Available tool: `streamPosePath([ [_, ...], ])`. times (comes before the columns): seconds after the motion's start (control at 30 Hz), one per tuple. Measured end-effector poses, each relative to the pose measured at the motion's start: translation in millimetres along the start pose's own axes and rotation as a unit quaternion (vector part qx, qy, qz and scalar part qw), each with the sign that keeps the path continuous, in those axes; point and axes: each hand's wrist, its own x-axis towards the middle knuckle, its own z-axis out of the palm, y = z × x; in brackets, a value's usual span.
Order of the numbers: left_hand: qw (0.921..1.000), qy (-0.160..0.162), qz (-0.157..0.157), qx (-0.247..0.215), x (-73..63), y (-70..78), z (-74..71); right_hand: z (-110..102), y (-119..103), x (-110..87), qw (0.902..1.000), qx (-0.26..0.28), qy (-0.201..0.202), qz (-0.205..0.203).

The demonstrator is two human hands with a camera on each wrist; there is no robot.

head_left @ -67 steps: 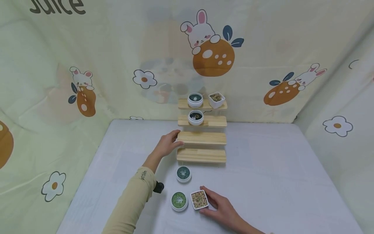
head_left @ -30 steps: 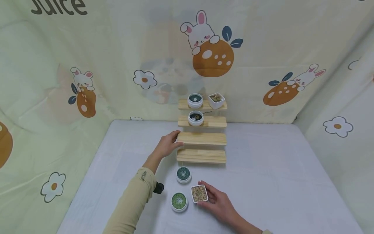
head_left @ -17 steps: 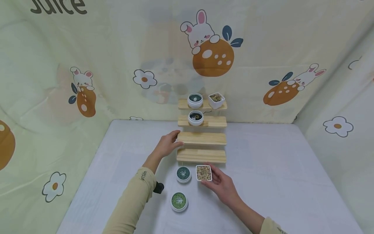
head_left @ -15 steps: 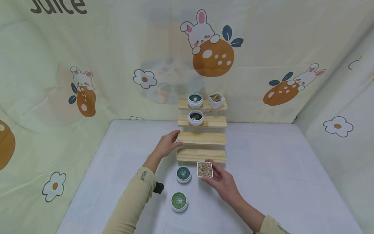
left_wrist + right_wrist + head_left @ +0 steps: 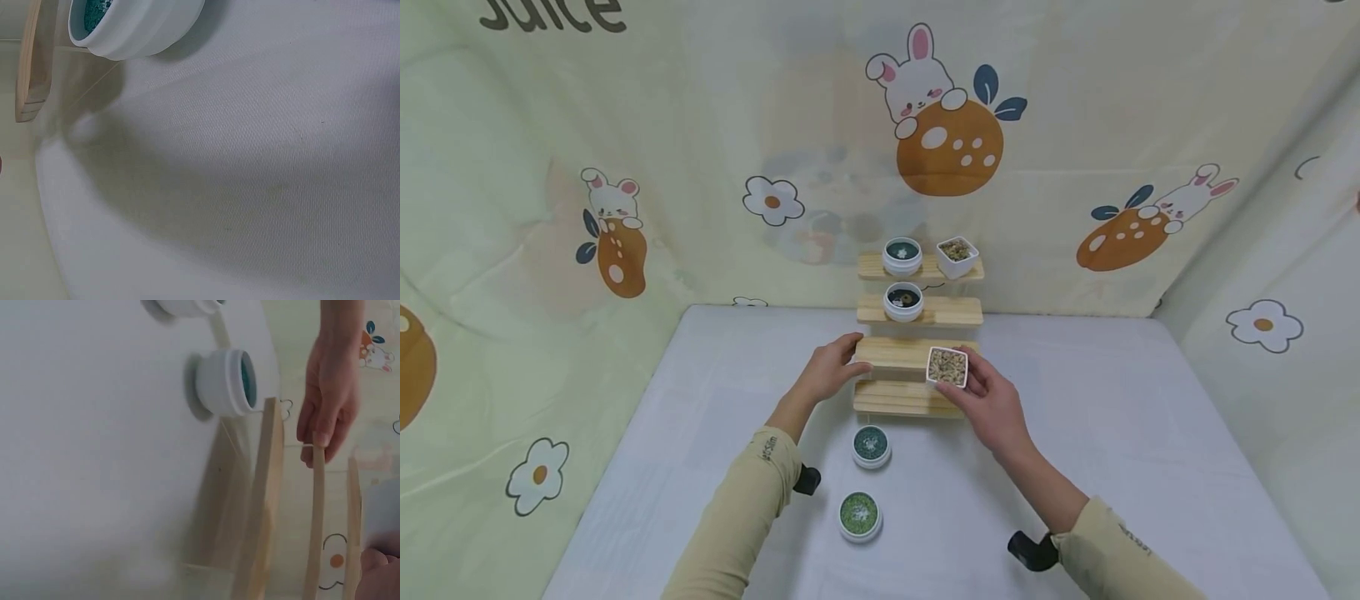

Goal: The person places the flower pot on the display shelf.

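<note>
My right hand (image 5: 992,404) pinches a small square white pot (image 5: 947,367) filled with tan, gravel-like bits, thumb on the near side and fingers behind. In the head view the pot overlaps the right end of the third board down of a stepped wooden shelf (image 5: 891,353). At that board's left end, my left hand (image 5: 829,367) grips the wood; the right wrist view shows its thumb (image 5: 322,434) on the board's edge. In front of the shelf stands a round white pot (image 5: 871,445) with dark teal filling, and nearer still a round pot (image 5: 859,514) with green filling.
The top board carries a round dark-filled pot (image 5: 902,256) and a square pot (image 5: 957,257). Another round dark-filled pot (image 5: 902,301) sits on the second board. A printed curtain (image 5: 820,125) hangs behind the white-covered table (image 5: 1112,417).
My right hand has lifted the square pot from beside the green-filled one and carried it forward and slightly right, up to the shelf. The left hand has stayed at the board's end.
</note>
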Motion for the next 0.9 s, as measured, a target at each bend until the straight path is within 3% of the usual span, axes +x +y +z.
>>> streamPosePath([
  [0.9, 1.0000, 0.003, 0.000, 0.009, 0.9, 0.5, 0.4, -20, -33, 62.9, 0.9971, -0.045, 0.055, 0.029],
])
